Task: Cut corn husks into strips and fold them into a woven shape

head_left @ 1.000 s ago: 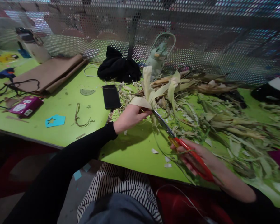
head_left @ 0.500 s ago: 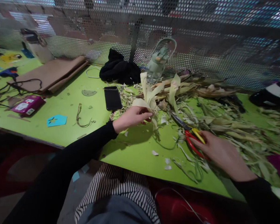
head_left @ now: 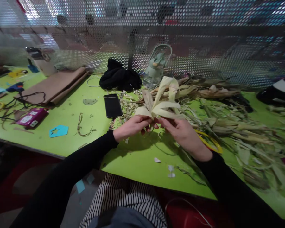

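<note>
A flower shape of pale corn husk strips (head_left: 154, 106) stands above the table between my hands, its petals spreading upward and outward. My left hand (head_left: 137, 124) pinches its base from the left. From the right, my right hand (head_left: 180, 131) has its fingertips closed on the same base, and the fingers of both hands nearly meet there. Scissors with a yellow handle (head_left: 211, 142) lie on the green table just beyond my right wrist, partly hidden by that hand. Husk scraps (head_left: 129, 106) are strewn behind and beside my hands.
A black phone (head_left: 112, 106), black cloth (head_left: 120, 77) and a green bottle (head_left: 154, 69) stand or lie behind. Piled husks (head_left: 244, 129) cover the right side. Leftward are a blue tag (head_left: 59, 131), a magenta box (head_left: 32, 117) and brown paper (head_left: 54, 85). A perforated metal screen (head_left: 85, 47) borders the back.
My right hand has let go of the scissors, leaving them on the table, and has moved left to the husk flower's base. My left hand keeps its hold. The view has shifted slightly.
</note>
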A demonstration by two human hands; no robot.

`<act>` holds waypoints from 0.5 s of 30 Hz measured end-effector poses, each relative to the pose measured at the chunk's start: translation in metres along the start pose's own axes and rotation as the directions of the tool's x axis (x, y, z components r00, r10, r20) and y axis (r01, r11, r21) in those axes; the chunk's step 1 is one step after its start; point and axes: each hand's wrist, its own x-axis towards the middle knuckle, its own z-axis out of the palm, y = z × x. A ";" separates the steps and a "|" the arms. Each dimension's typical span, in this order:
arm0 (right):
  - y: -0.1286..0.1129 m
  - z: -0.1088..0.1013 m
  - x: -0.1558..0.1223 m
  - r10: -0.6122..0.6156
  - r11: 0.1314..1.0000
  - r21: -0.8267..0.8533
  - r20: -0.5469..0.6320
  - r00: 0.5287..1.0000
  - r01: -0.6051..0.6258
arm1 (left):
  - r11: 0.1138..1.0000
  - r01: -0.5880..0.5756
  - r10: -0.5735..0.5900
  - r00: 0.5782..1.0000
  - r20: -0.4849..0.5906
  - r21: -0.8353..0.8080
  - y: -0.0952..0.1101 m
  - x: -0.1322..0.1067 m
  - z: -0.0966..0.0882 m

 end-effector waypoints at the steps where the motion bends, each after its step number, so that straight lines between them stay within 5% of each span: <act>1: 0.004 0.005 0.002 0.017 0.996 0.091 -0.002 1.000 -0.016 | 0.999 0.017 -0.016 1.000 0.009 -0.039 -0.004 0.001 0.001; 9: 0.022 0.011 -0.011 0.156 0.889 0.389 0.234 0.960 -0.240 | 0.970 0.010 -0.031 0.996 -0.083 -0.241 -0.021 0.004 0.011; 15: 0.025 0.017 -0.012 0.155 0.866 0.438 0.224 0.962 -0.242 | 0.945 -0.017 -0.019 0.994 -0.109 -0.325 -0.021 0.006 0.012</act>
